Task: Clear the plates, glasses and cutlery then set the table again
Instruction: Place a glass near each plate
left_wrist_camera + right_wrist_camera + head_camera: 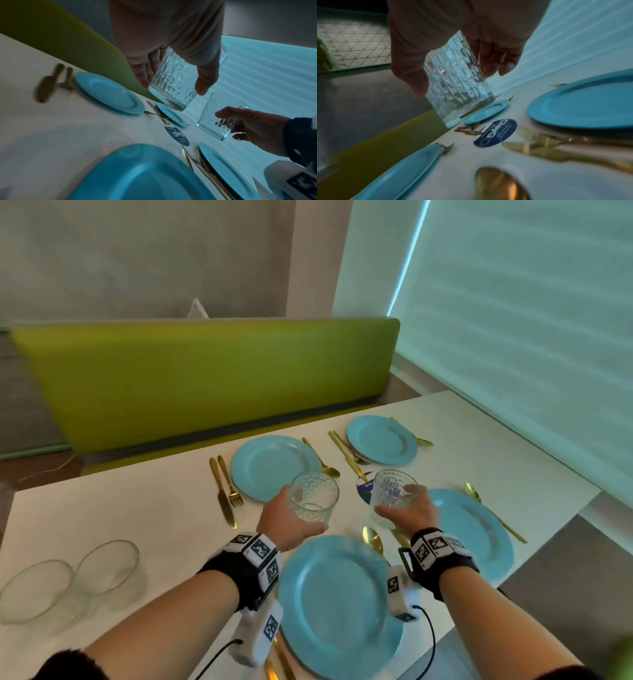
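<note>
Each of my hands holds a clear patterned glass above the middle of the white table [120, 508]. My left hand [291, 525] grips one glass [313, 497], whose ribbed wall fills the left wrist view [173, 79]. My right hand [411, 508] grips the other glass [394, 491], also seen tilted in the right wrist view [458, 86]. Several blue plates lie below: a near one [335, 604], a right one [479, 529], a far left one [270, 467] and a far right one [380, 444]. Gold cutlery lies beside each plate, such as a knife [222, 494] and a spoon [373, 537].
Two clear glass bowls [68, 577] sit at the table's left end. A round dark blue sticker [495, 132] marks the table's centre. A green bench back [205, 378] runs along the far side. A window blind [513, 320] closes off the right.
</note>
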A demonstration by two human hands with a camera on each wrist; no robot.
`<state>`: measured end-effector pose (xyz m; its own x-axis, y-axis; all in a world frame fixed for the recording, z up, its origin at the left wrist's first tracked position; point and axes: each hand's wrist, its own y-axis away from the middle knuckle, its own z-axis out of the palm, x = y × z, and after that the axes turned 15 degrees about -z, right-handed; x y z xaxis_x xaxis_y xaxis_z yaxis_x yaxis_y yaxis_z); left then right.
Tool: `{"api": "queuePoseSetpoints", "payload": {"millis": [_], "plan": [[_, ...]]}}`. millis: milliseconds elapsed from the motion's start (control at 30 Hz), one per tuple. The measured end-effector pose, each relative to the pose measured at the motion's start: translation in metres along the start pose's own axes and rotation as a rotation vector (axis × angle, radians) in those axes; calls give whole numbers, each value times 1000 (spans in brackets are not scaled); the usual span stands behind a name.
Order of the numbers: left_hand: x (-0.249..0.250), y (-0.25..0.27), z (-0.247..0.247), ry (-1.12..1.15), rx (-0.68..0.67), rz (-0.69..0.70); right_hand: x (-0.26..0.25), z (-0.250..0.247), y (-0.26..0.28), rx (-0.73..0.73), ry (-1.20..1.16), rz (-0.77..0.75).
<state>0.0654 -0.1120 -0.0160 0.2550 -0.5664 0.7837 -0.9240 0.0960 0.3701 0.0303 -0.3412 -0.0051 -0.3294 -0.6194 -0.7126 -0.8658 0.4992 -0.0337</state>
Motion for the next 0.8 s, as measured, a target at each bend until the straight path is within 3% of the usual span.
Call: {"api": "queuePoseSetpoints", "payload": {"millis": [300, 567, 800], "plan": [[77, -88, 88, -38, -76, -23, 78, -51, -130, 86, 2, 167], [93, -140, 135, -131, -113, -95, 121, -54, -217, 117, 25, 253], [99, -163, 159, -159, -169, -133, 146, -45, -250, 132, 6, 335]]}}
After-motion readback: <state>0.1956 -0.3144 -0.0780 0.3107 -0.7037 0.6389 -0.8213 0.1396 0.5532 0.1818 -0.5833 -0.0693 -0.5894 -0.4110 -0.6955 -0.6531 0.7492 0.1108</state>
